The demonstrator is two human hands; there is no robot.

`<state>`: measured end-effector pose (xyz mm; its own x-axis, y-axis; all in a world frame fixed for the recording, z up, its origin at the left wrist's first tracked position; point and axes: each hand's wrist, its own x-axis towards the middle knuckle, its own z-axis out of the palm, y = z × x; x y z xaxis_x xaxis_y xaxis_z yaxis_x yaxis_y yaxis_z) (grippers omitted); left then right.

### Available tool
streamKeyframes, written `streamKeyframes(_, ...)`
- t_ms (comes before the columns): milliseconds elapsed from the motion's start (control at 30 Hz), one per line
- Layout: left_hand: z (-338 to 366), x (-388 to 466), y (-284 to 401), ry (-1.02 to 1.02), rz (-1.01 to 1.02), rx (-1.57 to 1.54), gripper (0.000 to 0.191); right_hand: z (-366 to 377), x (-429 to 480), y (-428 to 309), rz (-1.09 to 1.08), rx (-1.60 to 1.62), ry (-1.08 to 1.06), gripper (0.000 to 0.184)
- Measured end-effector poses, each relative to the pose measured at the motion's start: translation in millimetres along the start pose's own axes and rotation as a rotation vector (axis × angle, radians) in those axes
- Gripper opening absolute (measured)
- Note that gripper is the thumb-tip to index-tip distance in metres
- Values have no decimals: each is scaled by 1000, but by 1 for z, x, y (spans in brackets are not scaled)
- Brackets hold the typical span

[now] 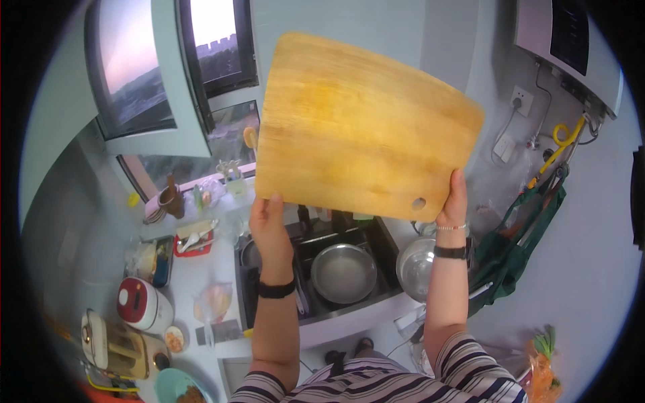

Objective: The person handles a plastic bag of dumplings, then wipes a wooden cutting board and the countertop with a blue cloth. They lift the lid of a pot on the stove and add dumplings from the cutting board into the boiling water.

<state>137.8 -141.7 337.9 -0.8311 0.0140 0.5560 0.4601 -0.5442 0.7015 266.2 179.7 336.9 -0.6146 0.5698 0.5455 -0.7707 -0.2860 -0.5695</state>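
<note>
A large wooden cutting board (363,131) with rounded corners is held up in front of me, tilted, its hang hole at the lower right. My left hand (272,231) grips its lower left corner, thumb on the near face. At the lower right edge, beside the hole, my right hand (453,201) has hold of it. Below the board, a metal pan (343,273) rests on the black gas stove (322,315). The board covers part of the wall and the back of the stove.
A steel bowl (415,269) stands right of the stove. On the left counter are a red-and-white rice cooker (146,305), a bagged item (214,302), a small bowl of food (175,339) and a teal basin (179,385). A green apron (519,252) hangs at right. The window (136,75) stands open.
</note>
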Motion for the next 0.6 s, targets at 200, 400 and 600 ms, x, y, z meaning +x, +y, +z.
streamKeyframes(200, 21, 67, -75, 18, -27, 46, 42, -11, 110, 23, -120, -202, 33, 45)
streamKeyframes(400, 50, 127, -140, 106, 8, 182, 42, -39, 219, 67, -268, -424, 136, 42)
streamKeyframes(600, 53, 192, -185, 99, -58, 388, 42, -62, 305, 112, -260, -575, 123, 43)
